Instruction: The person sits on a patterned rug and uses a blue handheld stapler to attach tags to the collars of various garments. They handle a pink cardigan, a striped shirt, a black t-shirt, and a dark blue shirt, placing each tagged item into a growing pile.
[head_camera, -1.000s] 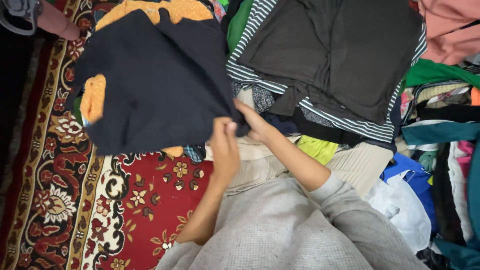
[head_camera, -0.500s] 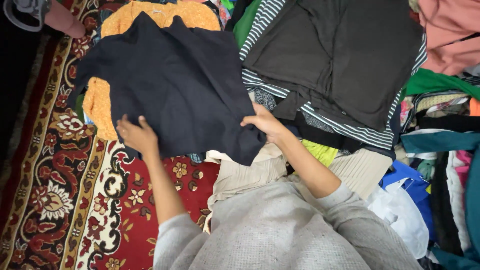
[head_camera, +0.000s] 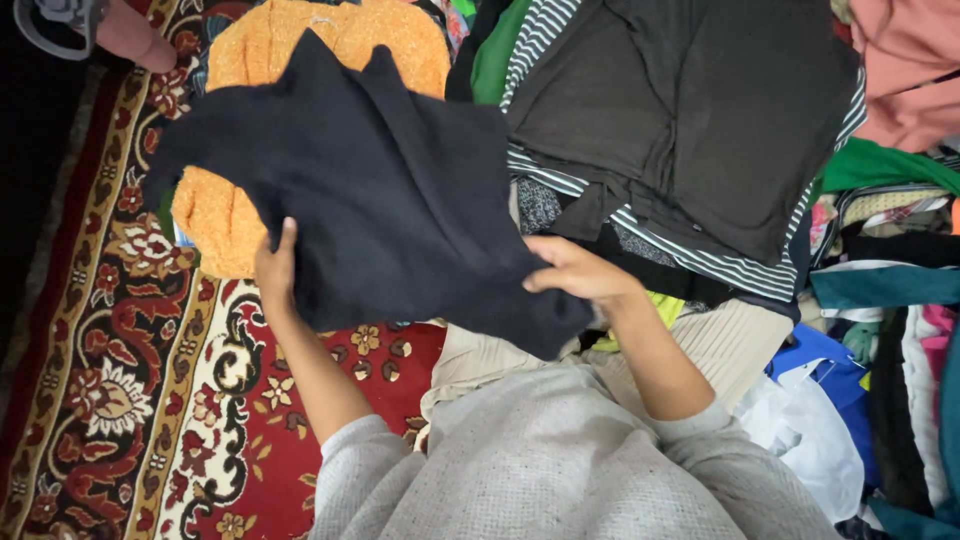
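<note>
Left hand (head_camera: 274, 268) grips the lower left edge of the black garment (head_camera: 380, 200), fingers curled under the cloth with one fingertip showing on top; right hand (head_camera: 572, 275) pinches the lower right corner, fingers closed over a bunched fold; between them the dark cloth hangs spread out, likely so its shape can be seen; it lies over an orange knitted piece (head_camera: 340, 50) that sits on the patterned red rug (head_camera: 110, 390); right of it, a dark grey garment (head_camera: 700, 110) tops a striped one (head_camera: 545, 40) on a crowded clothes pile (head_camera: 890, 300); open rug shows only to the left and below; another person's hand (head_camera: 135, 35) sits at the top left corner.
</note>
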